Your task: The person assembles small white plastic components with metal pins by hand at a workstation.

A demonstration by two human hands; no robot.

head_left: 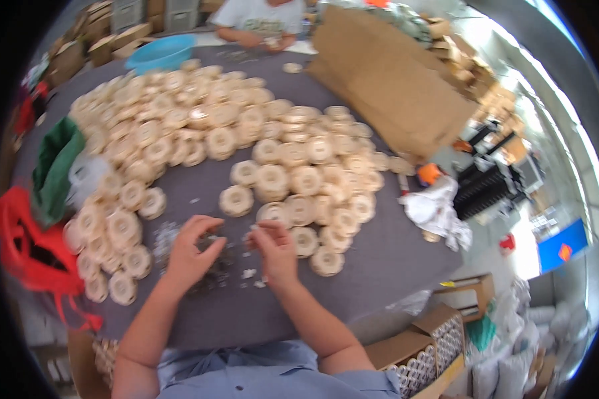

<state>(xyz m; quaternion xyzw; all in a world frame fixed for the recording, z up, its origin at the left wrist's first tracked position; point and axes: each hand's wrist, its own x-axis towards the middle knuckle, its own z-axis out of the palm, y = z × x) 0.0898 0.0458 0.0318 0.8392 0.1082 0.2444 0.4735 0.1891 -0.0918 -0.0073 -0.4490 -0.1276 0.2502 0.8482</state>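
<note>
Over the near middle of the grey table, my left hand [192, 251] is curled, thumb bent toward the fingers. Something small and dark may be between them, but blur hides what it is. Beneath and beside it lies a pile of small clear and dark pieces [165, 241]. My right hand [277, 254] pinches at its fingertips; a small pale bit shows there, too blurred to name. Small white pieces [248, 273] lie on the table between my hands. Close to my right hand are cream round discs with raised centres [305, 241].
A large heap of the same discs [180, 113] spreads across the table. Blue basin [163, 54] and cardboard sheet [393, 86] lie beyond. A red bag [30, 243] and green cloth [56, 166] lie left, a white cloth [439, 207] right. Another person [263, 20] works opposite.
</note>
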